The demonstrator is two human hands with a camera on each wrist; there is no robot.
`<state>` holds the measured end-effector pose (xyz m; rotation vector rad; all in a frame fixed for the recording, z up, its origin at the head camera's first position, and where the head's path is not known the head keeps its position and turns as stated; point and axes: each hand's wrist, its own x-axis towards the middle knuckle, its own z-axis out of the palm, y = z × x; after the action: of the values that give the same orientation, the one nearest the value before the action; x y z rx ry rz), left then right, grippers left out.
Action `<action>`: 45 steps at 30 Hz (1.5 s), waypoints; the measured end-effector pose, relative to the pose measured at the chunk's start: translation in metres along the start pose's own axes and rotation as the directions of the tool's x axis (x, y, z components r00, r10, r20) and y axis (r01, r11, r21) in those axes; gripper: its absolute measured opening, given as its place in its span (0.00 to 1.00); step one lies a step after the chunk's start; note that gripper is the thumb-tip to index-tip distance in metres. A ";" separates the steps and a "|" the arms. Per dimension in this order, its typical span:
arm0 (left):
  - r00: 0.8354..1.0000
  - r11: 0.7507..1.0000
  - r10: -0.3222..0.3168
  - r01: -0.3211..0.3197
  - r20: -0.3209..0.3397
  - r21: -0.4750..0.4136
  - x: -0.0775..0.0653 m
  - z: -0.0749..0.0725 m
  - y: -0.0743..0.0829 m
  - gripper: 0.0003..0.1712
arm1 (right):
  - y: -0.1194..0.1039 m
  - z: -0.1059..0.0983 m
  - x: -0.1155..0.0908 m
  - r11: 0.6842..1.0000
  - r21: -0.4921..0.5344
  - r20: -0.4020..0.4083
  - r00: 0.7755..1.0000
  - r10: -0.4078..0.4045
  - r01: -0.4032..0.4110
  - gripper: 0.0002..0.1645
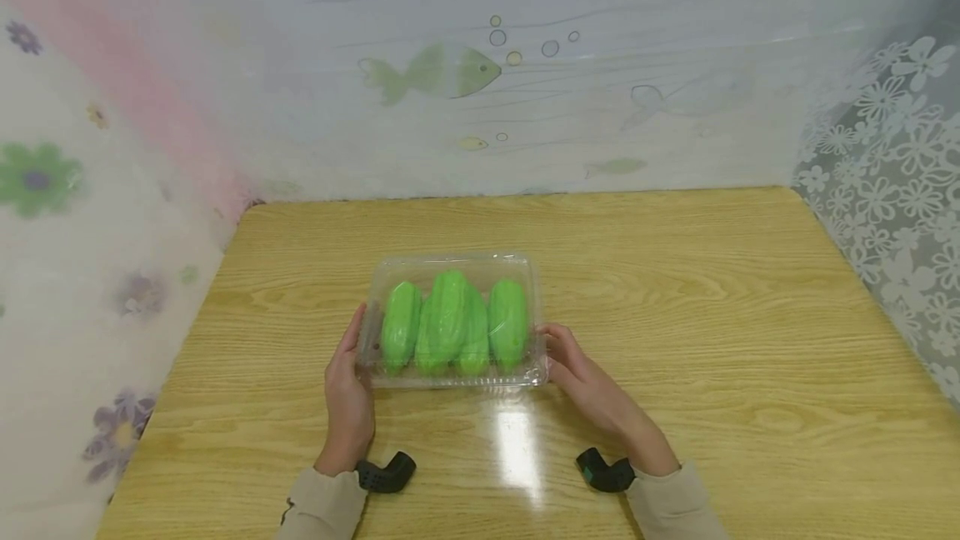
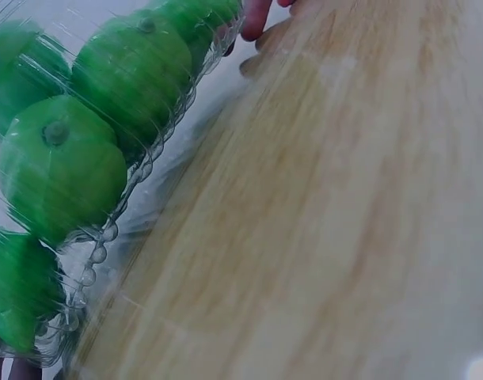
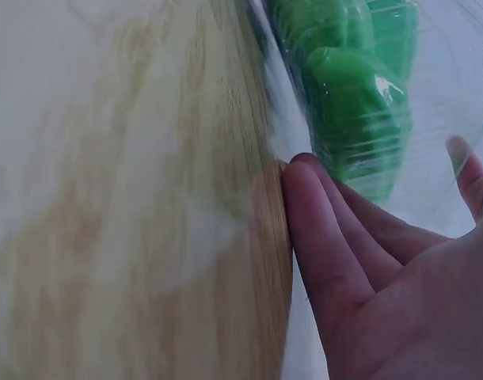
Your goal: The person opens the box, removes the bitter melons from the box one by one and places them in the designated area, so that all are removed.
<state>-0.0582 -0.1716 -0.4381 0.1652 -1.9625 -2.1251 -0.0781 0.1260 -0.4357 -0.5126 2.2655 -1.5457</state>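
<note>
A clear plastic lidded box (image 1: 453,380) is held over the wooden table in the head view. Inside lie several bright green, oblong, ribbed pieces (image 1: 448,319) that look like gourds; their rounded ends with small nubs (image 2: 56,133) show in the left wrist view. My left hand (image 1: 350,402) grips the box's left side. At its right side, my right hand (image 1: 592,386) holds the box between thumb and fingers. The fingers (image 3: 325,229) meet the box's lower edge in the right wrist view. Most of the left hand is out of the left wrist view.
The wood-grain table (image 1: 712,290) stretches out around the box. Behind it hangs a pale sheet with fish drawings (image 1: 450,69), with flowered sheets at the left and right. Black curved wrist pieces (image 1: 386,473) sit by both cuffs.
</note>
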 end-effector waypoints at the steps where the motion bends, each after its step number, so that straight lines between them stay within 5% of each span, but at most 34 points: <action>1: 1.000 1.000 -0.003 0.003 -0.004 -0.001 0.001 -0.001 -0.003 0.26 | -0.001 0.001 0.000 1.000 -0.004 -0.003 1.000 0.001 -0.001 0.22; 10: 1.000 0.998 0.019 -0.018 -0.017 0.058 0.002 -0.007 -0.014 0.26 | -0.002 0.006 -0.001 0.998 -0.043 -0.026 0.998 0.051 -0.052 0.21; 19: 1.000 0.998 0.010 -0.010 -0.007 0.057 0.000 -0.008 -0.010 0.26 | 0.002 0.005 0.000 0.994 -0.079 -0.005 0.998 0.069 -0.069 0.20; 25: 1.000 0.996 0.009 -0.010 0.003 0.086 -0.005 -0.002 0.003 0.26 | 0.007 0.001 0.001 0.993 0.098 0.092 0.994 0.057 -0.066 0.22; 30: 0.999 0.992 0.032 -0.030 -0.009 0.125 -0.006 0.001 0.007 0.26 | 0.005 0.001 0.001 0.936 0.346 0.097 0.995 0.037 -0.069 0.25; 36: 1.000 0.994 0.020 -0.018 -0.017 0.107 -0.005 0.003 0.008 0.26 | 0.004 0.004 0.001 0.891 0.452 0.014 0.999 0.033 -0.036 0.25; 42: 1.000 0.994 0.015 -0.013 -0.019 0.112 -0.003 0.005 0.009 0.27 | 0.006 0.003 0.002 0.809 0.583 0.111 0.980 -0.165 0.070 0.28; 45: 0.999 0.991 0.034 -0.031 -0.019 0.133 -0.002 0.005 0.010 0.27 | 0.006 0.004 0.004 0.807 0.586 0.173 0.962 -0.214 0.074 0.34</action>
<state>-0.0560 -0.1669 -0.4277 0.1784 -2.0806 -1.9649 -0.0801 0.1232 -0.4424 -0.6527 1.4980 -2.0147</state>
